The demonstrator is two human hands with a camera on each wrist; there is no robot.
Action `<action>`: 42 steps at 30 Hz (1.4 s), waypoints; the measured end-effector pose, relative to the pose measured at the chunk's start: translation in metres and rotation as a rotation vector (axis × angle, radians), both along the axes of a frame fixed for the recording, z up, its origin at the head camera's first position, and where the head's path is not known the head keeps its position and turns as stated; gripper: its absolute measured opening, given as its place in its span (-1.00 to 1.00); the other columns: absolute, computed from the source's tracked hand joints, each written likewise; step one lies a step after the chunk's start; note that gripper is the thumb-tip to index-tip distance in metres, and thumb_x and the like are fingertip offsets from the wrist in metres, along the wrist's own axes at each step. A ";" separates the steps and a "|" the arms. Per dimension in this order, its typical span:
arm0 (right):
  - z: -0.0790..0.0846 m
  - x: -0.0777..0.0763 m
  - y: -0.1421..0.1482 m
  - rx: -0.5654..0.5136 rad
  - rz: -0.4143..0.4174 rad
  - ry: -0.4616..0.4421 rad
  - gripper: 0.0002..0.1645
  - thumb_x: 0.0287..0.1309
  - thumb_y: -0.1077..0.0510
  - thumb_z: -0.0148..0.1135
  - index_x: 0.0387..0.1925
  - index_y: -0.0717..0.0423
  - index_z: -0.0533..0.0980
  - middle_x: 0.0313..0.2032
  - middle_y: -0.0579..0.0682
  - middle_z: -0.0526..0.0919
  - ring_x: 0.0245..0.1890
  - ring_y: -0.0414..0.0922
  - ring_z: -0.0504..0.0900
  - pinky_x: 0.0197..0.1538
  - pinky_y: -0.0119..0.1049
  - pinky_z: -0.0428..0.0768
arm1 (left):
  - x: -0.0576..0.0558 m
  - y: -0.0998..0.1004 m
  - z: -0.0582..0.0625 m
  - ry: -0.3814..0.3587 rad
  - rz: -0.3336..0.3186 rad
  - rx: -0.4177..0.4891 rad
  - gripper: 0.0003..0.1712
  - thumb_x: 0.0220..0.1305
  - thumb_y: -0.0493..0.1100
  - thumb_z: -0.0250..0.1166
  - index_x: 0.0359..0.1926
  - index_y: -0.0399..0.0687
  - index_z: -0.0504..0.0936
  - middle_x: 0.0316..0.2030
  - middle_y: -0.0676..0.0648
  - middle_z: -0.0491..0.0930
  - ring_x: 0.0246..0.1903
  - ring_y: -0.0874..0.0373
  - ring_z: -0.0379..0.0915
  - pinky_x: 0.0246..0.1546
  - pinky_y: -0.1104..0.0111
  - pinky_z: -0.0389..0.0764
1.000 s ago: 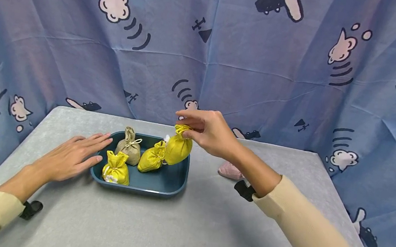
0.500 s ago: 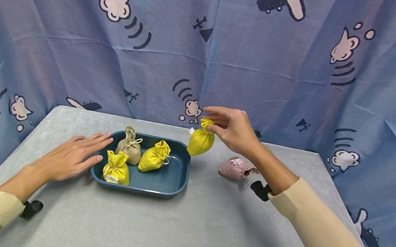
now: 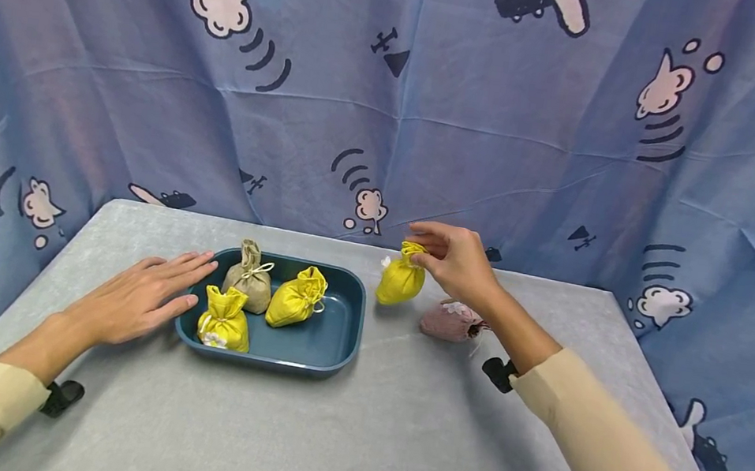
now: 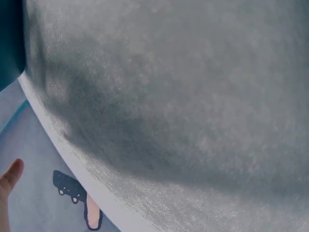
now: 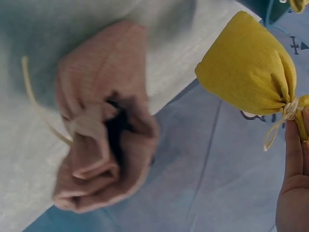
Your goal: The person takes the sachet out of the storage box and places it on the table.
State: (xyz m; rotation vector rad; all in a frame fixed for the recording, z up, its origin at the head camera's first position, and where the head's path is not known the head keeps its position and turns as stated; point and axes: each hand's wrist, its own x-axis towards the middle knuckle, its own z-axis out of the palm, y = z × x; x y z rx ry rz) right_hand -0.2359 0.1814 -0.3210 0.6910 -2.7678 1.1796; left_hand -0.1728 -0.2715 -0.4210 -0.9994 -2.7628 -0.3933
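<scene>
My right hand (image 3: 456, 262) pinches the gathered neck of a yellow drawstring pouch (image 3: 400, 281), which hangs just right of the blue tray (image 3: 292, 365). In the right wrist view the same pouch (image 5: 248, 65) shows its cream cord close to the fingers. With fingers straight, my left hand (image 3: 140, 298) rests at the tray's left rim. Inside the tray are a beige pouch (image 3: 249, 286) at the back left, a yellow pouch with a white flower (image 3: 225, 324) at the front left, and another yellow pouch (image 3: 295, 302) near the middle.
A pink pouch (image 3: 448, 321) lies on its side on the grey table (image 3: 335, 445), beneath my right wrist. Behind the table hangs a blue printed curtain (image 3: 478, 121). The left wrist view shows mostly tabletop (image 4: 193, 87).
The right hand has carried the yellow pouch rightward out from over the tray, then slightly lower. The pink pouch has come into fuller view. My left hand stays put.
</scene>
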 end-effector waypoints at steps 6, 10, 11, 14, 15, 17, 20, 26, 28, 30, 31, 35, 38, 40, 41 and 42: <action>-0.013 -0.002 0.006 -0.003 -0.008 -0.021 -0.46 0.14 0.47 0.33 0.19 0.31 0.52 0.03 0.20 0.69 -0.01 0.05 0.71 -0.03 -0.25 0.66 | 0.000 0.001 0.000 0.000 0.002 0.003 -0.36 0.48 -0.06 0.13 0.49 -0.10 0.26 0.46 -0.17 0.23 0.39 -0.19 0.20 0.21 -0.10 0.27; -0.023 -0.003 0.009 -0.003 -0.025 -0.049 -0.45 0.16 0.46 0.32 0.22 0.29 0.50 0.05 0.19 0.68 0.01 0.04 0.70 -0.01 -0.24 0.65 | 0.000 0.001 0.000 0.003 0.002 0.003 -0.36 0.48 -0.06 0.13 0.49 -0.10 0.27 0.46 -0.17 0.23 0.40 -0.19 0.19 0.21 -0.09 0.27; -0.025 -0.002 0.010 -0.001 -0.029 -0.055 -0.44 0.16 0.46 0.31 0.22 0.29 0.50 0.05 0.19 0.68 0.01 0.04 0.70 -0.01 -0.24 0.65 | 0.000 0.001 0.000 0.004 0.002 0.002 -0.36 0.48 -0.05 0.13 0.49 -0.10 0.27 0.46 -0.17 0.23 0.40 -0.19 0.19 0.21 -0.09 0.27; -0.032 -0.003 0.011 0.000 -0.031 -0.059 -0.45 0.15 0.47 0.32 0.21 0.31 0.50 0.04 0.19 0.68 0.01 0.05 0.70 -0.01 -0.25 0.65 | 0.000 0.001 0.000 0.000 0.002 0.003 -0.36 0.48 -0.06 0.12 0.49 -0.10 0.26 0.46 -0.18 0.23 0.39 -0.20 0.19 0.22 -0.08 0.27; -0.035 -0.003 0.011 0.003 -0.031 -0.058 -0.46 0.15 0.47 0.32 0.20 0.32 0.51 0.04 0.20 0.68 0.00 0.05 0.70 -0.01 -0.26 0.65 | 0.000 0.001 0.000 0.000 0.002 0.003 -0.36 0.47 -0.06 0.13 0.49 -0.10 0.26 0.46 -0.18 0.23 0.39 -0.21 0.19 0.22 -0.08 0.27; -0.038 -0.003 0.011 0.009 -0.035 -0.056 -0.48 0.14 0.47 0.33 0.18 0.33 0.52 0.03 0.20 0.68 0.00 0.05 0.70 -0.03 -0.28 0.65 | 0.000 0.001 0.000 0.001 0.002 0.002 -0.35 0.47 -0.06 0.13 0.49 -0.10 0.26 0.46 -0.18 0.22 0.39 -0.22 0.19 0.22 -0.08 0.27; -0.041 -0.004 0.012 0.015 -0.040 -0.054 -0.52 0.14 0.47 0.33 0.13 0.34 0.55 0.01 0.21 0.67 0.00 0.04 0.70 -0.03 -0.31 0.64 | 0.000 0.001 0.000 0.003 0.001 0.001 -0.36 0.48 -0.06 0.13 0.49 -0.10 0.26 0.46 -0.18 0.22 0.39 -0.22 0.20 0.22 -0.08 0.27; -0.039 -0.003 0.011 0.033 -0.039 -0.073 -0.49 0.12 0.47 0.35 0.14 0.33 0.54 0.01 0.20 0.68 0.00 0.05 0.70 -0.02 -0.29 0.65 | 0.000 0.001 0.001 -0.003 0.001 0.001 -0.36 0.49 -0.05 0.11 0.50 -0.10 0.26 0.46 -0.18 0.22 0.39 -0.22 0.19 0.22 -0.08 0.27; -0.037 -0.002 0.012 0.046 -0.032 -0.078 -0.48 0.12 0.46 0.35 0.16 0.33 0.53 0.01 0.20 0.68 0.00 0.05 0.70 -0.01 -0.26 0.65 | 0.000 0.001 0.000 -0.004 0.001 0.001 -0.36 0.49 -0.05 0.11 0.50 -0.09 0.26 0.47 -0.17 0.22 0.39 -0.21 0.19 0.22 -0.08 0.27; -0.035 -0.002 0.012 0.058 -0.023 -0.080 -0.47 0.12 0.45 0.36 0.16 0.32 0.53 0.02 0.20 0.68 0.01 0.06 0.69 0.01 -0.23 0.64 | -0.001 0.000 0.000 -0.001 -0.001 0.002 -0.36 0.49 -0.05 0.11 0.50 -0.09 0.26 0.47 -0.16 0.22 0.39 -0.21 0.19 0.22 -0.09 0.27; -0.033 -0.002 0.012 0.061 -0.017 -0.085 -0.47 0.12 0.44 0.36 0.17 0.32 0.52 0.03 0.20 0.68 0.02 0.06 0.69 0.02 -0.21 0.64 | -0.001 0.000 -0.001 0.001 -0.001 0.003 -0.36 0.48 -0.05 0.11 0.50 -0.09 0.26 0.47 -0.17 0.22 0.39 -0.21 0.19 0.22 -0.09 0.27; -0.026 -0.001 0.010 0.086 0.005 -0.101 -0.44 0.12 0.39 0.39 0.19 0.30 0.51 0.09 0.20 0.65 0.09 0.07 0.64 0.10 -0.12 0.60 | 0.000 0.000 -0.001 0.005 -0.001 0.007 -0.36 0.48 -0.06 0.12 0.49 -0.10 0.27 0.46 -0.17 0.23 0.39 -0.22 0.20 0.22 -0.09 0.27; -0.020 -0.001 0.006 0.115 0.013 -0.105 -0.42 0.12 0.35 0.42 0.21 0.28 0.50 0.14 0.20 0.61 0.13 0.08 0.61 0.16 -0.09 0.56 | 0.000 0.000 -0.001 0.005 0.001 0.009 -0.36 0.48 -0.06 0.12 0.49 -0.09 0.27 0.46 -0.18 0.23 0.39 -0.22 0.19 0.22 -0.10 0.27; -0.016 -0.002 0.003 0.130 0.020 -0.106 -0.40 0.12 0.33 0.43 0.22 0.28 0.50 0.17 0.20 0.59 0.15 0.08 0.60 0.18 -0.08 0.55 | 0.000 0.000 0.000 0.005 -0.003 0.008 -0.36 0.48 -0.05 0.12 0.49 -0.09 0.27 0.46 -0.18 0.23 0.39 -0.22 0.20 0.21 -0.10 0.27; -0.014 -0.002 0.001 0.135 0.023 -0.109 -0.39 0.13 0.31 0.43 0.23 0.27 0.49 0.18 0.19 0.59 0.16 0.08 0.60 0.19 -0.08 0.54 | 0.000 0.001 0.000 0.006 -0.004 0.008 -0.36 0.48 -0.05 0.12 0.49 -0.09 0.26 0.46 -0.19 0.23 0.39 -0.22 0.20 0.21 -0.10 0.27; -0.012 -0.002 -0.001 0.141 0.025 -0.108 -0.39 0.13 0.30 0.44 0.23 0.27 0.49 0.18 0.18 0.59 0.16 0.07 0.60 0.19 -0.08 0.54 | 0.000 0.001 0.001 0.008 -0.006 0.008 -0.36 0.48 -0.05 0.12 0.49 -0.09 0.26 0.46 -0.19 0.23 0.39 -0.23 0.20 0.21 -0.10 0.28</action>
